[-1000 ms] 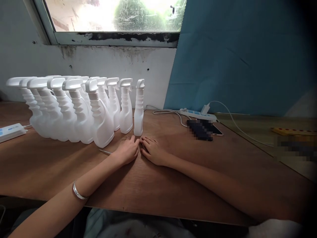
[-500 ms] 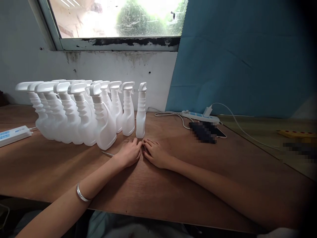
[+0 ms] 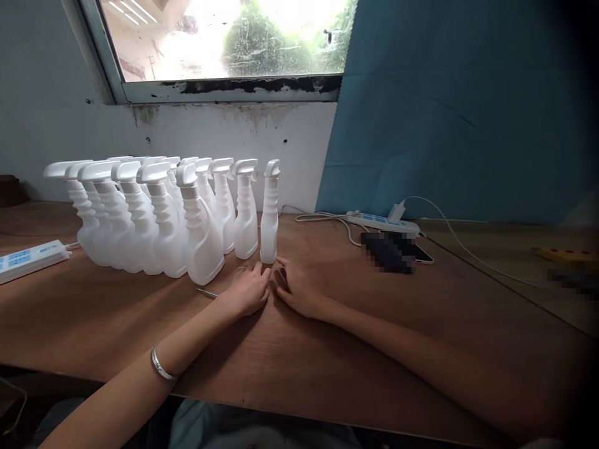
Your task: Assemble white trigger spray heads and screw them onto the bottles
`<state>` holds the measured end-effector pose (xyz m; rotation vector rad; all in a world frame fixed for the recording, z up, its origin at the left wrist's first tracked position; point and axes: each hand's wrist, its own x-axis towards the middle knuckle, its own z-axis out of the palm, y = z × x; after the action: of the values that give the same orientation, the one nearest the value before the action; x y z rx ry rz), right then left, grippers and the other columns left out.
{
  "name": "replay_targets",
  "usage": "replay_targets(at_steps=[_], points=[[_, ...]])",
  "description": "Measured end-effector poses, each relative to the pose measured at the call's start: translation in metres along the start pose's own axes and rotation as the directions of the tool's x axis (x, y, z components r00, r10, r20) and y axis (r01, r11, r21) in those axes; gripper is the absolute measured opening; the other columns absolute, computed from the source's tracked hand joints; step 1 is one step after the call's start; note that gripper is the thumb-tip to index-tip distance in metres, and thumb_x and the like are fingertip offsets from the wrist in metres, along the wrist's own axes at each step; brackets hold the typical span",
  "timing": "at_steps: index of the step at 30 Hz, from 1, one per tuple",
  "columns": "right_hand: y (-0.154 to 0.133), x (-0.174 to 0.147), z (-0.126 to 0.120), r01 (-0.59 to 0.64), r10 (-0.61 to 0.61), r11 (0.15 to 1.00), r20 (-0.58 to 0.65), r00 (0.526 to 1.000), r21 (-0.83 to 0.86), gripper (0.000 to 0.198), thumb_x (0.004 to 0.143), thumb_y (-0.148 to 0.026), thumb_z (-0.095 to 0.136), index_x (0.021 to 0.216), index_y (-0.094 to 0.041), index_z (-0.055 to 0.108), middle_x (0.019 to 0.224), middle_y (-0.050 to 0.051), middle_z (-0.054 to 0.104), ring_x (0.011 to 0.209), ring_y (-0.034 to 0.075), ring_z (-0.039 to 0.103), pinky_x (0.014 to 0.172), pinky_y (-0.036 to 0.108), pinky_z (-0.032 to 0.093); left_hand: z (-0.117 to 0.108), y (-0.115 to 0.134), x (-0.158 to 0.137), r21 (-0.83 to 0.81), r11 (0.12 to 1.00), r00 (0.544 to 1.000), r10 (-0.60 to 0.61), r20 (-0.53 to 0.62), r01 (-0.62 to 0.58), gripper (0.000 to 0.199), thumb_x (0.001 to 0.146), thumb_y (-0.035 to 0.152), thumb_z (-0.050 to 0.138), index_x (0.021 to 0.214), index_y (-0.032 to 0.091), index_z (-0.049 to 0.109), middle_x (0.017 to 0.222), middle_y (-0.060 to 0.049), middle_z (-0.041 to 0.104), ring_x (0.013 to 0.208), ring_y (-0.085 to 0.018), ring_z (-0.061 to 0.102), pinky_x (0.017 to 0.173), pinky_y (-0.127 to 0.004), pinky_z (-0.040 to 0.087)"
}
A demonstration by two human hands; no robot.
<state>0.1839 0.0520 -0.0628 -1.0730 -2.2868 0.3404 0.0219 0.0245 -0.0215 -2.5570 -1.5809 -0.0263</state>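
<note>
The left hand [image 3: 249, 291] and the right hand [image 3: 299, 288] are down on the brown counter [image 3: 281, 374], just beside each other. I can't tell if their fingers touch. The right hand has its thumb and fingers apart, and no bottle is in its grip. The left hand has bent fingers, and I can't tell if anything is under them.

A white spray bottle [image 3: 269, 227] stands up straight just past the hands. The right hand's fingers are right by its bottom, but I can't tell if they touch it. More white spray bottles [image 3: 163, 237] stand close together to the left. They all have white tops.

A thin metal stick [image 3: 206, 292] lies on the counter, and the left arm hides one end. A shiny bracelet [image 3: 161, 363] goes around the left arm.

Over to the right are a black phone [image 3: 420, 251] and a dark, blurry thing [image 3: 386, 252] next to it. Behind them is a white power strip [image 3: 409, 229] with a plug [image 3: 397, 212] in it. Another power strip [image 3: 30, 260] lies at the far left. A window [image 3: 281, 43] and a blue cloth [image 3: 444, 118] are at the back.
</note>
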Motion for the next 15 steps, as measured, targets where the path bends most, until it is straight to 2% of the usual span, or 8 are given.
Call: replay_targets(at_steps=[2, 4, 5, 7, 10, 12, 15], points=[[0.008, 0.005, 0.002, -0.134, 0.143, 0.981, -0.057, 0.988, 0.138, 0.068, 0.076, -0.033, 0.055, 0.133, -0.013, 0.023, 0.134, 0.019, 0.036, 0.123, 0.025, 0.039, 0.100, 0.044, 0.034, -0.001, 0.001, 0.000, -0.073, 0.997, 1.000, -0.022, 0.009, 0.023, 0.022, 0.082, 0.025, 0.037, 0.097, 0.016, 0.050, 0.104, -0.013, 0.052, 0.099, -0.026, 0.053, 0.086, -0.040, 0.042], [0.016, 0.013, 0.005, -0.257, 0.278, 0.936, -0.060, 0.959, 0.241, 0.085, 0.069, -0.044, 0.063, 0.135, -0.015, 0.018, 0.138, 0.020, 0.031, 0.127, 0.028, 0.033, 0.101, 0.047, 0.031, 0.000, 0.000, 0.002, -0.205, 0.976, 0.997, -0.077, 0.008, 0.077, 0.024, 0.080, 0.026, 0.041, 0.099, 0.015, 0.049, 0.108, -0.014, 0.051, 0.107, -0.027, 0.048, 0.090, -0.040, 0.040], [0.020, 0.019, 0.006, -0.296, 0.323, 0.913, -0.056, 0.945, 0.279, 0.093, 0.064, -0.048, 0.066, 0.135, -0.015, 0.017, 0.139, 0.020, 0.028, 0.129, 0.029, 0.030, 0.102, 0.047, 0.029, 0.002, -0.001, 0.004, -0.290, 0.950, 0.993, -0.119, 0.003, 0.115, 0.030, 0.077, 0.026, 0.045, 0.104, 0.013, 0.047, 0.113, -0.015, 0.049, 0.111, -0.027, 0.045, 0.092, -0.040, 0.038], [0.027, 0.032, 0.008, -0.331, 0.373, 0.875, -0.058, 0.926, 0.355, 0.102, 0.058, -0.050, 0.070, 0.136, -0.014, 0.015, 0.142, 0.021, 0.024, 0.132, 0.030, 0.024, 0.105, 0.046, 0.026, 0.007, -0.005, 0.009, -0.457, 0.870, 0.976, -0.215, -0.017, 0.184, 0.055, 0.069, 0.028, 0.056, 0.117, 0.010, 0.038, 0.124, -0.018, 0.042, 0.120, -0.029, 0.037, 0.097, -0.040, 0.035], [0.034, 0.048, 0.009, -0.327, 0.381, 0.830, -0.031, 0.924, 0.452, 0.106, 0.058, -0.047, 0.071, 0.138, -0.013, 0.010, 0.145, 0.021, 0.018, 0.134, 0.027, 0.019, 0.107, 0.043, 0.022, 0.017, -0.014, 0.017, -0.639, 0.739, 0.953, -0.301, -0.030, 0.213, 0.085, 0.058, 0.029, 0.068, 0.130, 0.015, 0.024, 0.136, -0.017, 0.032, 0.127, -0.031, 0.029, 0.100, -0.042, 0.034], [0.035, 0.054, 0.009, -0.302, 0.340, 0.825, 0.006, 0.940, 0.478, 0.108, 0.060, -0.044, 0.071, 0.139, -0.013, 0.006, 0.145, 0.020, 0.018, 0.134, 0.026, 0.019, 0.108, 0.043, 0.022, 0.021, -0.020, 0.020, -0.733, 0.653, 0.953, -0.302, -0.020, 0.191, 0.089, 0.057, 0.030, 0.070, 0.132, 0.019, 0.023, 0.138, -0.014, 0.032, 0.127, -0.031, 0.030, 0.100, -0.042, 0.035], [0.034, 0.054, 0.007, -0.259, 0.274, 0.838, 0.039, 0.961, 0.480, 0.109, 0.061, -0.041, 0.072, 0.140, -0.015, 0.001, 0.142, 0.019, 0.027, 0.132, 0.026, 0.026, 0.107, 0.046, 0.023, 0.022, -0.022, 0.021, -0.843, 0.530, 0.970, -0.242, -0.040, 0.097, 0.080, 0.065, 0.028, 0.066, 0.133, 0.022, 0.024, 0.134, -0.011, 0.041, 0.123, -0.027, 0.040, 0.096, -0.037, 0.040]])
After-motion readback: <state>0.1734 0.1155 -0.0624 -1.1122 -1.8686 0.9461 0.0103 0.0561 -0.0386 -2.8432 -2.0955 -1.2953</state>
